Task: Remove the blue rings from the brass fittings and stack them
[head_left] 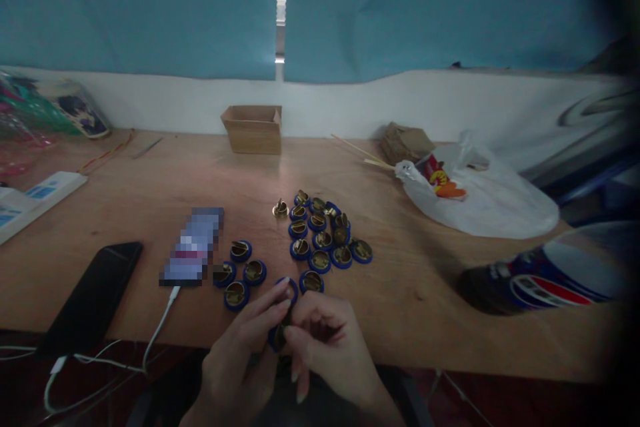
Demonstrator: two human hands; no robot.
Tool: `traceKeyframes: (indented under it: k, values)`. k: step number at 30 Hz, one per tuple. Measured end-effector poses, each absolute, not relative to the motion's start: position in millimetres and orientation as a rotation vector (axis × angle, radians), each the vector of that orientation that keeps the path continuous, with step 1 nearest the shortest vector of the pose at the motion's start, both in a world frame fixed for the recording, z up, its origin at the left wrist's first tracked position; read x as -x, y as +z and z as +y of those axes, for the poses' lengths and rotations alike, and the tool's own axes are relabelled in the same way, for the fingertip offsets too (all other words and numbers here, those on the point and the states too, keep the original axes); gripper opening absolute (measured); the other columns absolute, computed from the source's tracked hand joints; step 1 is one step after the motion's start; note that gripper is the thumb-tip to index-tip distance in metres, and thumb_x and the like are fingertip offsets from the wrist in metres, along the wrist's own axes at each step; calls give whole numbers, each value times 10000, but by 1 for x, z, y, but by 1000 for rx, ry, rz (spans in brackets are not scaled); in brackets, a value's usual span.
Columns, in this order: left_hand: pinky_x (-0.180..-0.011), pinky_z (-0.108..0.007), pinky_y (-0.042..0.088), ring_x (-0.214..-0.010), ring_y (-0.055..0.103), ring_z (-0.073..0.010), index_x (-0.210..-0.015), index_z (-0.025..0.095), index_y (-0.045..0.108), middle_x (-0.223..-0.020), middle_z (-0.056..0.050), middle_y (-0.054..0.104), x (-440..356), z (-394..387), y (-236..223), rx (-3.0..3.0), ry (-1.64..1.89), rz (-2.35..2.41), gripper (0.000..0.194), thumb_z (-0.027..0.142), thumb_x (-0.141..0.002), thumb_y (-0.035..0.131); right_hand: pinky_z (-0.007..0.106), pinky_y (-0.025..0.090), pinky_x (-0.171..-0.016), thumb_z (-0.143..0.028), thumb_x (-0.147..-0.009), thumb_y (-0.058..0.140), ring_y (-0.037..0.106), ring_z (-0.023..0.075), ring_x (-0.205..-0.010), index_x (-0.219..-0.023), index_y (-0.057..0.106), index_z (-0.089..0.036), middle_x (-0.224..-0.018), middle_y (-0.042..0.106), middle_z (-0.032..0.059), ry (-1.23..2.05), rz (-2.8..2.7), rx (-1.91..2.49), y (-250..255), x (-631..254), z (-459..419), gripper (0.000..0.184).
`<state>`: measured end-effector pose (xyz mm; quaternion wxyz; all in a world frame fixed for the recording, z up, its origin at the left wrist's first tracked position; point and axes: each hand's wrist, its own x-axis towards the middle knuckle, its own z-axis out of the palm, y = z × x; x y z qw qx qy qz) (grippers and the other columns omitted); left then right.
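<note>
Low at the table's front edge, my left hand (pixel 240 353) is closed around a blue-rimmed round clip (pixel 279 339) with a brass back. My right hand (pixel 325 340) has thumb and forefinger pinched at that same clip; whether it holds a separate small part is hidden. Another blue-rimmed piece (pixel 289 288) shows at my left fingertips, partly covered. Just beyond my hands lies a cluster of several such clips (pixel 320 260), mostly brass side up. A smaller group (pixel 236 295) sits to the left. One bare brass clip base (pixel 281 209) stands apart behind them.
A pixelated phone (pixel 193 247) on a white cable and a black phone (pixel 95 293) lie left. A power strip (pixel 45 197) is farther left. An open cardboard box (pixel 255 133) stands at the back. Right are a plastic bag (pixel 485 203) and a Pepsi bottle (pixel 530 280) on its side.
</note>
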<state>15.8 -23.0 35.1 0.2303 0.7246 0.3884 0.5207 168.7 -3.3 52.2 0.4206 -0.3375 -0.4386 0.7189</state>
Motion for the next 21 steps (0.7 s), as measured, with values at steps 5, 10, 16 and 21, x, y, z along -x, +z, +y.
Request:
traceKeyframes:
  k: [5,10,16,21]
  values:
    - [-1030,-300,509,-1225,600,-204,-1329,248,506,-1353,-70,620,-16,-21,36,-2045,1333,1154,592,-47,-817,539,116,375,-311,-435,-845,655,507,50,-310,-717,523,-184,-477,607,-49,1863,-1120,842,55,-173,0,311]
    - [-991,-261,527,-1155,654,-199,-1340,218,472,-1269,-82,676,-19,-18,40,-2010,1199,1238,541,52,-839,591,109,267,-282,-452,-901,579,371,28,-268,-780,534,-190,-412,496,-100,1845,-1142,953,73,-175,0,293]
    - [-964,-262,541,-1141,661,-205,-1326,216,461,-1245,-76,683,-19,-18,43,-1949,1146,1262,502,133,-850,596,149,346,-451,-380,-856,639,460,49,-503,-713,597,-165,-593,564,-42,1716,-1141,1025,82,-171,11,262]
    - [-919,-257,565,-1104,681,-193,-1290,255,481,-1200,-42,707,-21,-18,46,-1898,1134,1288,454,127,-862,564,163,234,-409,-395,-806,667,355,37,-435,-709,595,-168,-529,500,-68,1758,-985,1066,71,-168,15,257]
